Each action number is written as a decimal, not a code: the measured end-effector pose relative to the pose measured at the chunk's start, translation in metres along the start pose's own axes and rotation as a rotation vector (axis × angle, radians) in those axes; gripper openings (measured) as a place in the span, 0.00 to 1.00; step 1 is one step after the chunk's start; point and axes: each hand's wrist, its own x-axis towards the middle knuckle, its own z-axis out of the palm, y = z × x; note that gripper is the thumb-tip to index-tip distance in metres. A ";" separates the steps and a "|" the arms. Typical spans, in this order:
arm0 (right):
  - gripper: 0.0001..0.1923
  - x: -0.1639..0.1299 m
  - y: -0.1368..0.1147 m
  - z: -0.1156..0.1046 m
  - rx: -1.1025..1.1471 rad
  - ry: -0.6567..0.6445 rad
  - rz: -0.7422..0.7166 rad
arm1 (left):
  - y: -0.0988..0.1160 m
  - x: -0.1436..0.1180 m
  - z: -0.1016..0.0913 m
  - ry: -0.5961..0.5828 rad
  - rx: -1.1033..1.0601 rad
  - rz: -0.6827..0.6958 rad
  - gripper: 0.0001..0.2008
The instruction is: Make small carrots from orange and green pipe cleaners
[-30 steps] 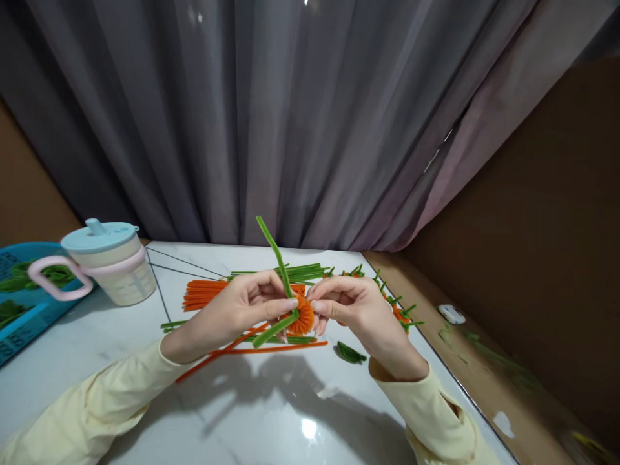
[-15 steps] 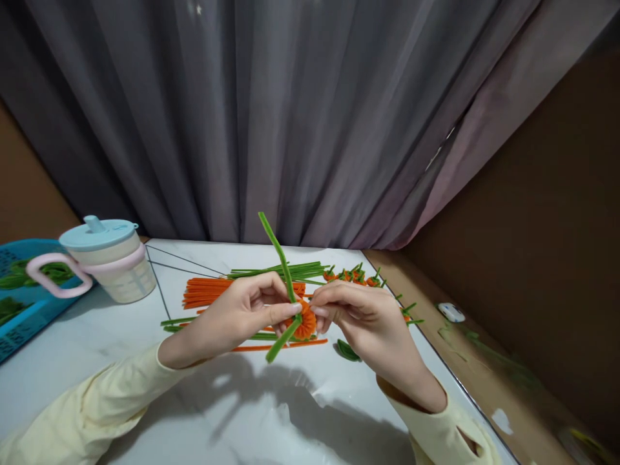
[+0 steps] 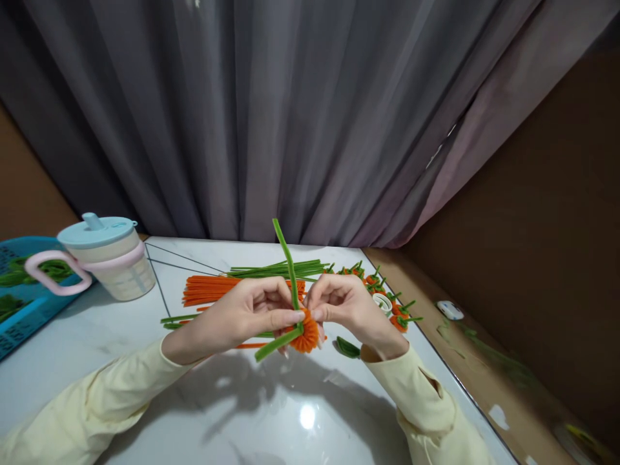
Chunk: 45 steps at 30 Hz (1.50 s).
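Above the white table, a round ribbed orange pipe-cleaner pumpkin (image 3: pixel 306 337) is pinched between both hands. A green pipe cleaner (image 3: pixel 287 255) crosses its centre, one end pointing up and the other down to the left. My left hand (image 3: pixel 256 313) is closed, its thumb and fingers gripping the pumpkin's left side and the green stem. My right hand (image 3: pixel 351 310) is closed too, thumb and forefinger pinching the pumpkin's upper right edge. Fingers hide the back of the pumpkin.
Behind the hands lie orange pipe cleaners (image 3: pixel 206 290) and green pipe cleaners (image 3: pixel 276 268). Small finished-looking pumpkins (image 3: pixel 400 321) line the right, beside a white ring (image 3: pixel 382 303) and green leaf piece (image 3: pixel 347 347). A lidded cup (image 3: pixel 116 258) and blue basket (image 3: pixel 29 332) stand left.
The pumpkin has moved slightly right and down, turning a little. My right hand has shifted left with its wrist, uncovering the white ring and more small pumpkins.
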 end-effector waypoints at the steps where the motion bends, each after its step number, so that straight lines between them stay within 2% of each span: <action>1: 0.13 0.001 0.003 -0.001 0.006 -0.005 0.011 | 0.000 0.001 0.000 0.000 0.002 0.001 0.10; 5: 0.15 0.004 0.008 -0.002 -0.011 0.008 0.028 | -0.002 0.002 -0.001 0.012 -0.003 0.003 0.11; 13: 0.14 0.002 0.006 0.002 -0.242 0.108 -0.102 | -0.003 0.003 -0.001 0.017 -0.055 0.005 0.10; 17: 0.11 -0.003 0.010 0.001 -0.441 0.174 -0.313 | -0.004 0.005 -0.001 -0.005 -0.088 -0.032 0.09; 20: 0.07 -0.006 0.012 -0.001 -0.586 0.155 -0.444 | -0.005 0.007 -0.001 -0.010 -0.143 -0.071 0.10; 28: 0.06 -0.007 0.005 0.001 -0.799 0.096 -0.520 | -0.008 0.009 -0.002 -0.025 -0.289 -0.154 0.10; 32: 0.03 -0.012 0.010 0.000 -0.873 0.069 -0.535 | -0.018 0.011 -0.003 -0.028 -0.301 -0.164 0.09; 37: 0.06 -0.020 0.025 -0.001 -0.899 0.088 -0.503 | -0.035 0.011 -0.003 -0.054 -0.219 -0.206 0.09; 40: 0.06 -0.027 0.035 -0.001 -0.907 0.154 -0.452 | -0.051 0.005 -0.003 -0.113 -0.128 -0.141 0.11; 42: 0.06 -0.031 0.044 0.000 -0.898 0.187 -0.415 | -0.064 -0.001 -0.002 -0.143 -0.044 -0.078 0.16; 44: 0.06 -0.036 0.054 0.002 -0.871 0.197 -0.398 | -0.078 -0.006 0.002 -0.093 0.084 -0.001 0.26; 45: 0.06 -0.038 0.060 0.004 -0.857 0.199 -0.396 | -0.084 -0.008 0.005 -0.056 0.175 0.029 0.25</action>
